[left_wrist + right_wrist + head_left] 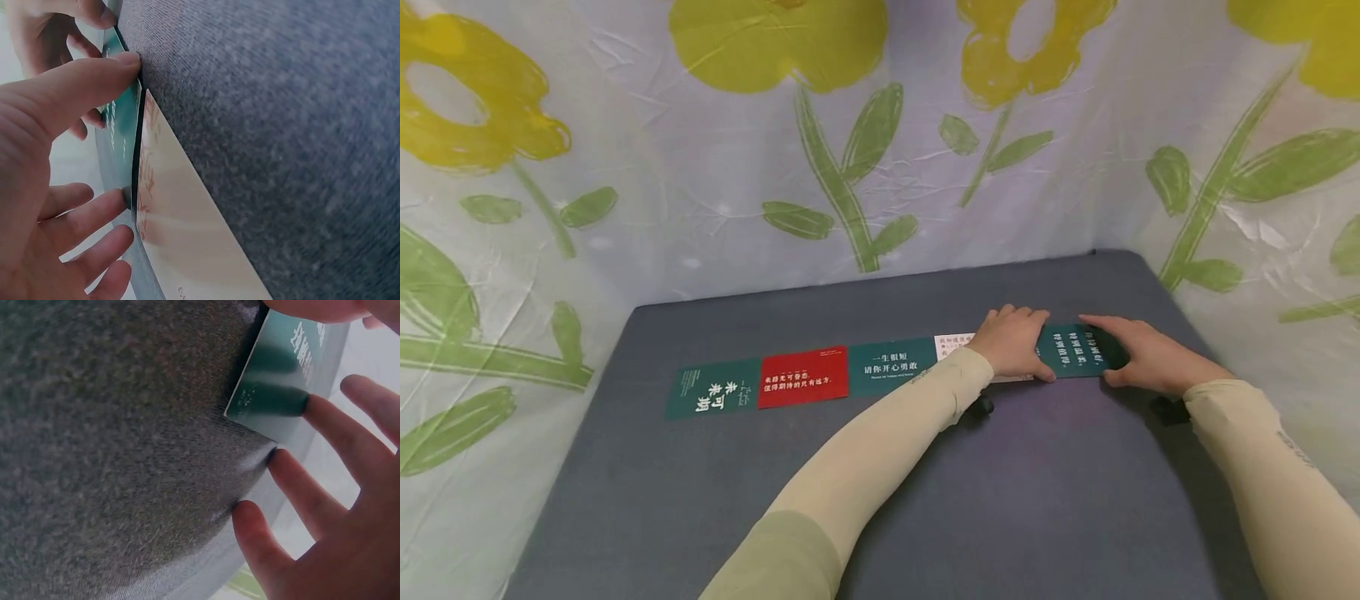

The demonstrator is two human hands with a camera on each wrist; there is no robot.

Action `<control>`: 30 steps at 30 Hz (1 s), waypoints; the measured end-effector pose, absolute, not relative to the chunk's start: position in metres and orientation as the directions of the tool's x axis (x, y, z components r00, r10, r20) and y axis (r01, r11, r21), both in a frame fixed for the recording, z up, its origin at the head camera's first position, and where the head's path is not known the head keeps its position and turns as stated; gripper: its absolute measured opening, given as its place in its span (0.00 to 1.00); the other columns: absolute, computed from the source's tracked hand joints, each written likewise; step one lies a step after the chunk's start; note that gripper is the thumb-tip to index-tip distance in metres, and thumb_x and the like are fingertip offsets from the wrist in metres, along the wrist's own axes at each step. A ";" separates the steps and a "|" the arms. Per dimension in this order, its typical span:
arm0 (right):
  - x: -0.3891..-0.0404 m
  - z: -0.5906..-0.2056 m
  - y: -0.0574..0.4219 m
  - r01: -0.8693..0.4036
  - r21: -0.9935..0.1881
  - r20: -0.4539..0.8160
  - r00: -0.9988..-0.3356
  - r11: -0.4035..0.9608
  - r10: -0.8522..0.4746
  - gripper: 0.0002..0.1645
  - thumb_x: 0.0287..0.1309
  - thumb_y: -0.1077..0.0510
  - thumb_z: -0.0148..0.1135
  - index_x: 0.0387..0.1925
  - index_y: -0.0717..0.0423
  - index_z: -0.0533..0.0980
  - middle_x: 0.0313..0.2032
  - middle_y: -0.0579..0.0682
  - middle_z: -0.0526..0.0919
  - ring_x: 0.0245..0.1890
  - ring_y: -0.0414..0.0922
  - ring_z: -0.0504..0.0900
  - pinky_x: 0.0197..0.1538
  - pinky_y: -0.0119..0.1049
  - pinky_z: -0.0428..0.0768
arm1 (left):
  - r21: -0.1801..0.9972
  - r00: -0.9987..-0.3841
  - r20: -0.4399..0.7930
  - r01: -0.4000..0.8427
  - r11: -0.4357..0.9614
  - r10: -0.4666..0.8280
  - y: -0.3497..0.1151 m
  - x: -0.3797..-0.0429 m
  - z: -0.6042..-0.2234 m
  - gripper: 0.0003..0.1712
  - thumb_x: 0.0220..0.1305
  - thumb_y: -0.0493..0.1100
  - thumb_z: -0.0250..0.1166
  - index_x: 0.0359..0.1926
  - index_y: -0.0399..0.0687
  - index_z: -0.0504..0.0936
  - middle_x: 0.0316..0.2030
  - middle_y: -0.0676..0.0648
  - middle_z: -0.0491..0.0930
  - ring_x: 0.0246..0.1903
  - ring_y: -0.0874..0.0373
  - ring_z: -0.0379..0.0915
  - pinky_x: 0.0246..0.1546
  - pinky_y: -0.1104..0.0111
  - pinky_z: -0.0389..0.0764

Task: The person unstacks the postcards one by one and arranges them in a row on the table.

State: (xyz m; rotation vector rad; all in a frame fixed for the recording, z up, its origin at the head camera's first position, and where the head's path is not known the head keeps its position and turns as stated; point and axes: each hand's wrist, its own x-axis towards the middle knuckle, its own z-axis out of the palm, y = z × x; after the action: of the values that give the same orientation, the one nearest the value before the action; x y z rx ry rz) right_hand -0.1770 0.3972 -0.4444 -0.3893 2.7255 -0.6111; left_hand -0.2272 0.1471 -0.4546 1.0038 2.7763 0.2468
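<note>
A green card [1067,350] with white writing lies at the right end of a row of cards, between both hands. My left hand [1009,342] grips its left end, thumb at the near edge and a finger at the far edge in the left wrist view. That hand partly covers a white card [952,340] with reddish writing. My right hand [1152,357] holds the green card's right end between thumb and index finger; its other fingertips rest beyond the card on the grey cloth in the right wrist view.
Further left in the row lie another green card [891,367], a red card [803,377] and a green card [713,389] with its large writing turned sideways. The grey cloth-covered table [1037,500] ends at a flower-printed curtain [700,200] behind and at both sides.
</note>
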 end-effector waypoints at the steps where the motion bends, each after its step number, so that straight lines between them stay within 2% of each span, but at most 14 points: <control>1: -0.179 -0.444 0.397 -0.191 -0.448 -0.252 -0.911 0.873 -0.328 0.60 0.58 0.60 0.77 0.85 0.54 0.56 0.79 0.71 0.61 0.73 0.71 0.62 0.62 0.68 0.74 | 0.218 -0.759 -0.108 0.612 0.760 0.642 0.147 -0.228 -0.455 0.60 0.59 0.74 0.75 0.84 0.59 0.63 0.77 0.56 0.72 0.72 0.56 0.70 0.72 0.60 0.70; 6: -0.183 -0.445 0.397 -0.219 -0.433 -0.244 -0.905 0.874 -0.347 0.59 0.55 0.60 0.79 0.84 0.55 0.59 0.77 0.70 0.65 0.69 0.71 0.65 0.59 0.66 0.75 | 0.219 -0.768 -0.116 0.599 0.770 0.630 0.148 -0.226 -0.454 0.60 0.59 0.75 0.75 0.85 0.60 0.62 0.78 0.57 0.71 0.72 0.57 0.69 0.73 0.60 0.70; 10: -0.184 -0.448 0.396 -0.240 -0.425 -0.228 -0.905 0.873 -0.360 0.60 0.54 0.59 0.80 0.83 0.56 0.59 0.78 0.70 0.65 0.70 0.72 0.65 0.59 0.68 0.74 | 0.215 -0.773 -0.123 0.592 0.777 0.623 0.147 -0.224 -0.455 0.63 0.60 0.75 0.74 0.86 0.57 0.57 0.79 0.54 0.69 0.75 0.56 0.68 0.75 0.59 0.69; 16: -0.180 -0.456 0.385 -0.262 -0.473 -0.145 -0.919 0.841 -0.367 0.57 0.61 0.53 0.75 0.84 0.60 0.55 0.81 0.71 0.58 0.75 0.73 0.64 0.65 0.73 0.70 | 0.260 -0.790 -0.072 0.575 0.776 0.609 0.120 -0.216 -0.450 0.66 0.63 0.75 0.71 0.88 0.53 0.49 0.80 0.51 0.68 0.78 0.54 0.66 0.79 0.58 0.66; 20: -0.161 -0.458 0.382 -0.251 -0.441 -0.093 -0.942 0.862 -0.322 0.57 0.68 0.45 0.72 0.85 0.59 0.53 0.84 0.68 0.53 0.77 0.79 0.56 0.67 0.83 0.59 | 0.315 -0.797 -0.012 0.570 0.759 0.604 0.085 -0.196 -0.440 0.62 0.68 0.72 0.68 0.88 0.52 0.48 0.80 0.50 0.68 0.78 0.52 0.65 0.80 0.55 0.66; 22: -0.147 -0.457 0.381 -0.249 -0.417 -0.043 -0.955 0.874 -0.292 0.58 0.67 0.42 0.73 0.85 0.58 0.54 0.85 0.67 0.52 0.77 0.80 0.54 0.65 0.86 0.57 | 0.337 -0.806 0.025 0.563 0.755 0.591 0.061 -0.187 -0.438 0.60 0.68 0.71 0.68 0.88 0.52 0.50 0.79 0.49 0.69 0.77 0.52 0.67 0.79 0.54 0.67; 27: -0.103 -0.458 0.383 -0.231 -0.402 0.077 -0.973 0.886 -0.219 0.58 0.66 0.39 0.74 0.86 0.54 0.55 0.85 0.63 0.53 0.79 0.78 0.51 0.61 0.86 0.54 | 0.340 -0.841 0.088 0.529 0.778 0.534 -0.013 -0.167 -0.433 0.59 0.65 0.69 0.72 0.86 0.51 0.56 0.78 0.47 0.70 0.74 0.49 0.70 0.76 0.47 0.70; 30: -0.079 -0.460 0.388 -0.188 -0.389 0.083 -0.982 0.902 -0.169 0.58 0.68 0.37 0.71 0.87 0.52 0.54 0.86 0.62 0.51 0.81 0.77 0.48 0.61 0.85 0.52 | 0.329 -0.875 0.140 0.482 0.812 0.463 -0.064 -0.153 -0.433 0.59 0.62 0.67 0.75 0.85 0.50 0.59 0.76 0.46 0.72 0.72 0.48 0.71 0.74 0.46 0.72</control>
State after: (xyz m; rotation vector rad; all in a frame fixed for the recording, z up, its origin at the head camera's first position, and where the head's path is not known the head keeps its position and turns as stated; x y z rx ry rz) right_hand -0.0794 0.3881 -0.4599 -0.2917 3.1096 -0.6435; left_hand -0.1535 -0.0641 -0.4334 0.7932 3.0412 0.5740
